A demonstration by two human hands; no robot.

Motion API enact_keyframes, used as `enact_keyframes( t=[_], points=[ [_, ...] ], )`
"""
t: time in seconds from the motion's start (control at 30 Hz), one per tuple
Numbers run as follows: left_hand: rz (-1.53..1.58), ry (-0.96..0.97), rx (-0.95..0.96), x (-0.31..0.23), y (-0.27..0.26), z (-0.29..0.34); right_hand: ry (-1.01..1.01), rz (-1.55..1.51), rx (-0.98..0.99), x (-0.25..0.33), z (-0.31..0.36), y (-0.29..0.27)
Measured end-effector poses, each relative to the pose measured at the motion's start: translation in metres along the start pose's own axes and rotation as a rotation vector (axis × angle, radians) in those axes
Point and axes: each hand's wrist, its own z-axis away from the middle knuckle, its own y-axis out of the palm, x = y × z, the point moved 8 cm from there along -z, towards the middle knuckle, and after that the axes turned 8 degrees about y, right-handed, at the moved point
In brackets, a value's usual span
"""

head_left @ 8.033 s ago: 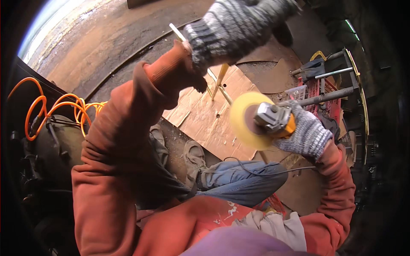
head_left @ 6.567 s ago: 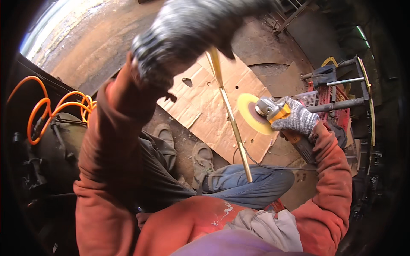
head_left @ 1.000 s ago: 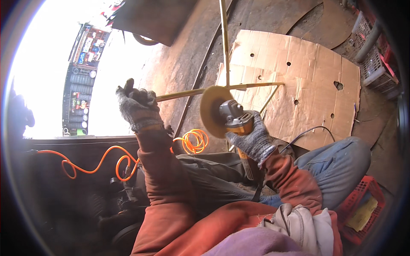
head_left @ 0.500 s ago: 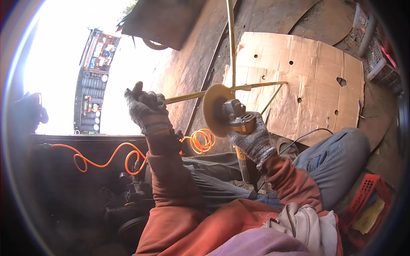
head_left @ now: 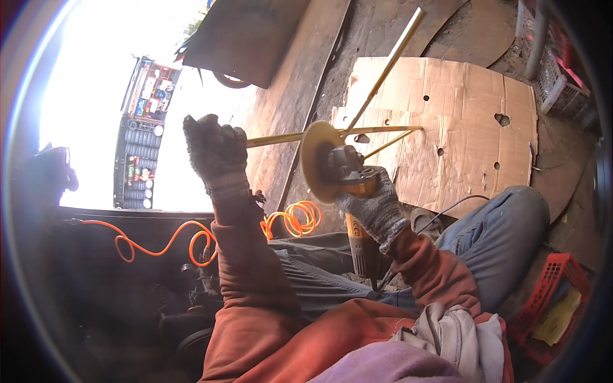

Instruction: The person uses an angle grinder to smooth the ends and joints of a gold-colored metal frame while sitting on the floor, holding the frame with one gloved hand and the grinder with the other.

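My left hand [head_left: 216, 156], in a grey knit glove, is closed around the near end of a brass-coloured metal frame [head_left: 387, 129] made of thin bars. One bar rises toward the upper right, and a shorter one slants below. In my right hand [head_left: 377, 209], also gloved, is a yellow angle grinder [head_left: 362, 246], held upright by its body. Its large tan disc [head_left: 319, 161] stands across the bar to the right of my left hand; whether the two touch I cannot tell.
A flattened cardboard sheet [head_left: 466, 137] with holes lies on the floor ahead. Coiled orange hose [head_left: 300, 218] lies left of my legs. A red plastic crate [head_left: 535, 300] stands at the right, a grey crate [head_left: 562, 89] farther off. Outside, a loaded rack [head_left: 143, 134] stands in bright light.
The metal frame has turned in my left hand, so its long bar now leans to the right instead of pointing straight away. The grinder has shifted slightly.
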Motion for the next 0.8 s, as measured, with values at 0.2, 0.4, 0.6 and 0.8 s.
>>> enact_keyframes(
  t=[0.2, 0.4, 0.6, 0.8],
  points=[
    [0.037, -0.01, -0.055, 0.003, -0.008, 0.002, 0.002, -0.033, 0.042, 0.001, 0.008, 0.014],
    [-0.039, 0.083, 0.075, -0.009, 0.013, 0.002, -0.139, 0.07, 0.162, 0.012, 0.011, 0.034],
    [-0.322, -0.078, -0.458, 0.004, -0.02, -0.018, 0.051, -0.053, -0.012, -0.005, 0.001, -0.007],
    [-0.353, 0.156, -0.041, -0.001, 0.013, -0.11, -0.053, 0.109, 0.125, 0.034, 0.01, 0.01]
  ],
)
